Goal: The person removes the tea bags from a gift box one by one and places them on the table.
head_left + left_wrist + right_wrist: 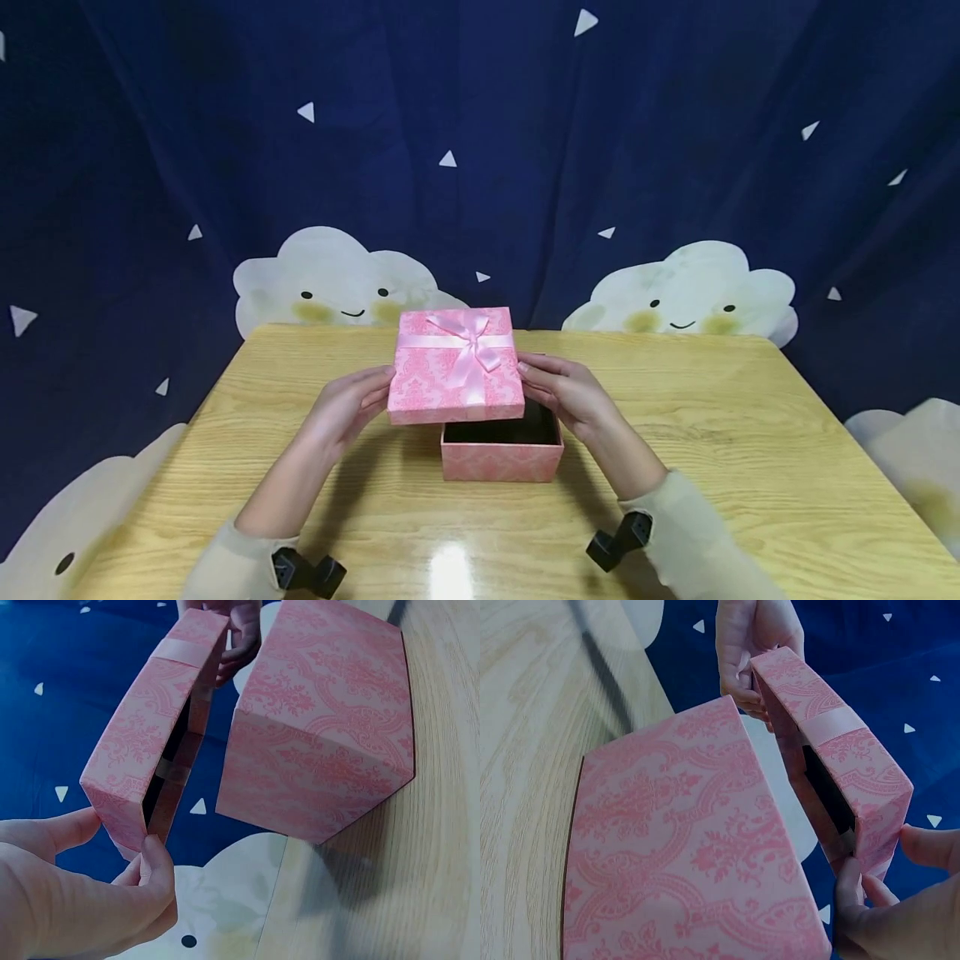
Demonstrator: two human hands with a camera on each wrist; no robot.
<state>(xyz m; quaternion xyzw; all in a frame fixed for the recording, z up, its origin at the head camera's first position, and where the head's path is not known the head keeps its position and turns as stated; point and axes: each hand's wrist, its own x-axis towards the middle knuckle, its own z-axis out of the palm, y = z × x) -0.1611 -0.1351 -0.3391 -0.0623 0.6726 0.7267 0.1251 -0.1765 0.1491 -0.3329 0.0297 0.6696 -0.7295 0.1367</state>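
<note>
A pink patterned box lid with a ribbon and bow is held in the air, apart from the box below it. My left hand pinches its left side, thumb on the outside and fingers under the rim, as the left wrist view shows. On the opposite side my right hand pinches the lid the same way. The matching pink box stands on the table with its dark inside partly showing. The lid hides the box's back left part in the head view.
The box stands on a light wooden table. Behind the table's far edge hangs a dark blue curtain with white triangles and smiling clouds. Black wrist cameras sit on both sleeves.
</note>
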